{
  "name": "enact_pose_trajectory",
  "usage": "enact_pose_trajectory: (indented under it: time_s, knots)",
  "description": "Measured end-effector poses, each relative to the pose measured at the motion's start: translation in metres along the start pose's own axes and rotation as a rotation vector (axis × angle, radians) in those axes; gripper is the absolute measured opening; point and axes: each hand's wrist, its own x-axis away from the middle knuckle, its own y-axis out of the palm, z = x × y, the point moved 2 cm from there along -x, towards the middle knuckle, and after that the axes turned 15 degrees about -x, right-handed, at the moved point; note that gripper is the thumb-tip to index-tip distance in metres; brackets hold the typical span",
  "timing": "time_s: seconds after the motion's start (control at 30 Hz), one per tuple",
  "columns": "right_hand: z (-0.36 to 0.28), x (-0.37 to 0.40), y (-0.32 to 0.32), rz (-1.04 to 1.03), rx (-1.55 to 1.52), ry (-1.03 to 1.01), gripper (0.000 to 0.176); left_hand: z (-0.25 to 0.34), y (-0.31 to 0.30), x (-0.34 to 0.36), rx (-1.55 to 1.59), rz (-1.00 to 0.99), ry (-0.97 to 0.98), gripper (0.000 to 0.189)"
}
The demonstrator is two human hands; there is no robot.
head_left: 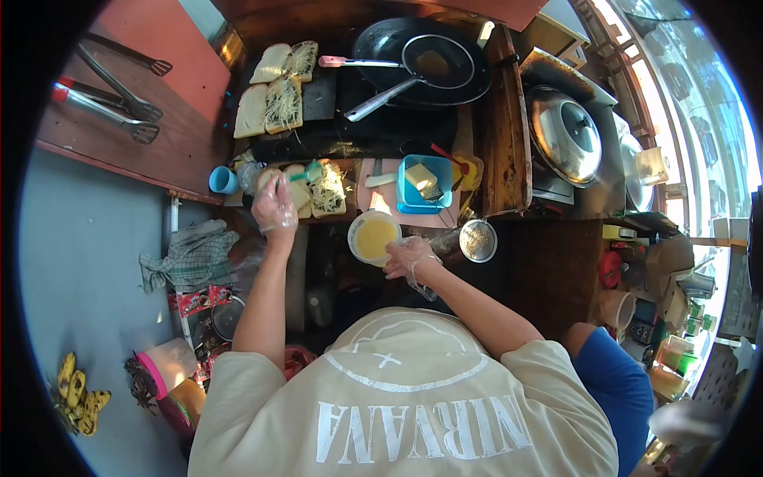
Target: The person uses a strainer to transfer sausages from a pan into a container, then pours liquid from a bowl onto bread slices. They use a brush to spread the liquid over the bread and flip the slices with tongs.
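My left hand, in a clear plastic glove, is closed on a green-ended brush held over bread slices on the counter. Shredded topping covers the slice beside the brush. My right hand, gloved too, grips the rim of a white tub of yellow liquid. Just beyond the tub sits a blue container with a yellow block inside. Four-slice rows are not all alike: plain bread and topped bread lie on the black griddle.
Two dark pans rest at the back. A lidded pot stands right, a blue cup left. Tongs lie on the left shelf. A round container is beside my right hand. Someone's blue-clothed leg shows at right.
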Motion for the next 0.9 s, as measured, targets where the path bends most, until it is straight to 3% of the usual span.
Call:
enact_pose_trajectory:
  time_s: [0.13,0.37,0.43,0.9]
  knots:
    - [0.000,-0.003,-0.008,0.013,-0.029,0.027,0.037,0.012,-0.010,0.026,-0.040,-0.020,0.085,0.020]
    - [0.003,-0.006,-0.013,-0.004,-0.027,0.025,0.038,0.015,0.009,0.002,-0.092,0.036,0.235,0.016]
    - [0.005,-0.006,-0.013,-0.016,-0.024,0.029,0.038,0.014,0.015,-0.005,-0.073,0.151,0.291,0.015]
    - [0.008,-0.003,-0.019,0.011,-0.034,0.034,0.038,0.010,-0.015,0.032,-0.147,0.098,0.365,0.013]
